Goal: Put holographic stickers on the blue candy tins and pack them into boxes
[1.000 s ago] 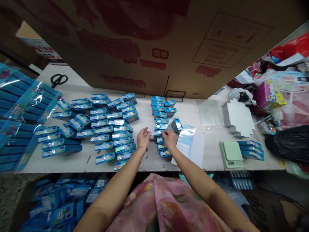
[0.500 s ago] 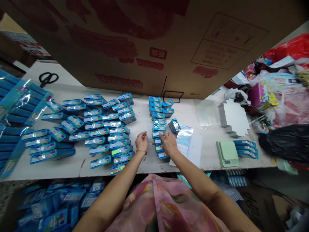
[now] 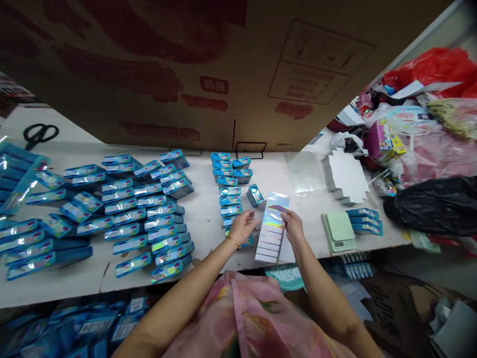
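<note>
My right hand (image 3: 293, 226) pinches the right edge of a shiny holographic sticker sheet (image 3: 269, 244), which has pale strips on its lower part. At the sheet's left side is my left hand (image 3: 242, 227), fingers loosely bent and apart, with nothing visible in them. It hovers over the lower end of a column of small blue boxes (image 3: 230, 200) and partly hides some of them. One separate blue box (image 3: 255, 195) stands tilted just above the sheet. White paper (image 3: 286, 251) shows underneath the sheet.
Many more blue boxes (image 3: 122, 217) stand in rows on the left. A large cardboard carton (image 3: 223, 114) blocks the back. To the right are a green scale (image 3: 338, 231), stacked white cards (image 3: 346, 174), clear bags (image 3: 303, 171) and black scissors (image 3: 40, 134) far left.
My right hand has left the box column and taken hold of the sticker sheet, now lifted and turned. My left hand has moved right, towards the sheet. The view has shifted right.
</note>
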The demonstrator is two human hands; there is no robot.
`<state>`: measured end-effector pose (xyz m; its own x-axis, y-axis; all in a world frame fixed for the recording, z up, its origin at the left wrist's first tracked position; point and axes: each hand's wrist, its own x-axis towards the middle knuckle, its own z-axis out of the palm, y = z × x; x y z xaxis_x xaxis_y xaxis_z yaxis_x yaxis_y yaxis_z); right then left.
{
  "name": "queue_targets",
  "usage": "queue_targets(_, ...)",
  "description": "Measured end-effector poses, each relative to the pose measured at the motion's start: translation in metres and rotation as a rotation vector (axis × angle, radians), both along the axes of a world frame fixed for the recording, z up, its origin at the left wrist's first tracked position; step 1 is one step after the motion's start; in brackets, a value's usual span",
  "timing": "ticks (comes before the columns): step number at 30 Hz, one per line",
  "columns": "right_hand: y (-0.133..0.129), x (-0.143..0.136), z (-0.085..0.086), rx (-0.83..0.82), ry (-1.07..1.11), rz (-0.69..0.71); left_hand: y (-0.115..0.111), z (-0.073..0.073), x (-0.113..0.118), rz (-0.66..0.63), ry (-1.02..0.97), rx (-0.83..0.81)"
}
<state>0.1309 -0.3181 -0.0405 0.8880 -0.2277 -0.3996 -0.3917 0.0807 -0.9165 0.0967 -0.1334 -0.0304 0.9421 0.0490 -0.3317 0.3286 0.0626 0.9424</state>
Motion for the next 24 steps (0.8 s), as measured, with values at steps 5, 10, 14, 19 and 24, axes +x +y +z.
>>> queue_targets(5,-0.01,-0.007,0.022,0.008,-0.054,-0.092,-0.036,0.0,0.008,-0.104,-0.051,0.086)
queue_targets(10,-0.005,-0.002,0.048,-0.859,-0.539,0.295,-0.039,-0.007,0.015,-0.002,0.001,0.103)
queue_targets(14,0.007,0.011,0.058,-1.244,-0.819,0.986,-0.033,-0.005,0.015,-0.011,0.02,-0.01)
queue_targets(19,0.001,0.021,0.053,-1.264,-0.994,1.237,-0.025,0.005,0.011,-0.032,0.211,-0.421)
queue_targets(24,-0.006,0.016,0.062,-1.213,-1.003,1.143,-0.017,0.009,0.015,-0.028,0.238,-0.407)
